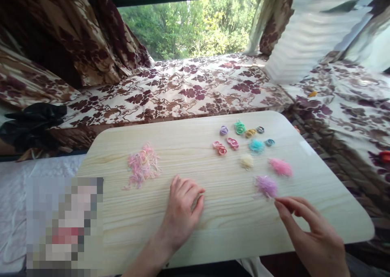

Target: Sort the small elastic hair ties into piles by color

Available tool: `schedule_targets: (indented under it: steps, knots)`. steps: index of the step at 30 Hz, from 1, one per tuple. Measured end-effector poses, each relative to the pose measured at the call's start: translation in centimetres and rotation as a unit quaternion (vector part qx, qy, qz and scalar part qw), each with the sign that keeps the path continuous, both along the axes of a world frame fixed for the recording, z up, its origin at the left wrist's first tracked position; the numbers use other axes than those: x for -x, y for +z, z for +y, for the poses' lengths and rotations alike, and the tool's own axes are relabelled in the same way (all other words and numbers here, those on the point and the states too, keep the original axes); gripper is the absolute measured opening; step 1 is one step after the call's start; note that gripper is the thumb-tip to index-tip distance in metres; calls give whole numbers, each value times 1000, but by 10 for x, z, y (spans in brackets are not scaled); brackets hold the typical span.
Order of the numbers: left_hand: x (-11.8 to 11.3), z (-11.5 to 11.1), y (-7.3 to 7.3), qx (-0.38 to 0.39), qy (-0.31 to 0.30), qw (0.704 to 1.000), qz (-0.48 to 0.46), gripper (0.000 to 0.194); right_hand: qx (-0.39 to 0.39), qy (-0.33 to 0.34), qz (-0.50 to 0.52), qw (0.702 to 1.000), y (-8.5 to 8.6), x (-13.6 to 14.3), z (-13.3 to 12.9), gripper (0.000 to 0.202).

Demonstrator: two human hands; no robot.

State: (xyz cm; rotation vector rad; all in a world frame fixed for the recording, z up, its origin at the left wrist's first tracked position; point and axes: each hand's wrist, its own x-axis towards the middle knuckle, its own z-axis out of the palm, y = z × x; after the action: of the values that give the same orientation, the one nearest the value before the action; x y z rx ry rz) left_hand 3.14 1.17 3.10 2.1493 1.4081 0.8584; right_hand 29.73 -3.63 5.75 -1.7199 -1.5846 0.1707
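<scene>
My left hand (184, 206) rests palm down near the middle of the wooden table (115, 212), its fingers loosely bent, thumb apart, nothing seen in it. To its upper left lies a mixed pile of pink, white and lilac small elastic bands (143, 165). With thumb and forefinger pinched together, my right hand (313, 228) is at the lower edge of a purple pile of bands (266, 186); whatever sits between the fingertips is too small to make out. Close by are a bright pink pile (280, 167), a cream pile (246, 162) and a turquoise pile (256, 146).
Toward the back right are larger hair ties in groups: green (239, 127), mustard (250, 133), lilac (224, 130), pink (232, 143), red-pink (219, 148), blue (269, 142) and dark (260, 129). A flower-patterned bench (183, 90) borders the far edge. Something pixelated (65, 228) covers the lower left.
</scene>
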Motion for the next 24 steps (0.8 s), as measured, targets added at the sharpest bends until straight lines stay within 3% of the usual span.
schedule_targets:
  steps: [4,11,18,21,24]
  knots:
    - [-5,0,1,-6,-9,1000,2,15,-8,-38,-25,999,-5,-20,5,14]
    - [0,-1,1,-4,-1,1000,8,14,-12,19,-43,999,-18,-25,24,14]
    - [3,1,2,3,9,1000,3,15,1,-10,-55,998,0,-21,18,22]
    - [5,1,5,1,27,999,17,17,7,53,-38,998,-5,2,24,25]
    - [12,1,7,-3,49,998,34,16,-19,186,-14,982,-19,42,41,21]
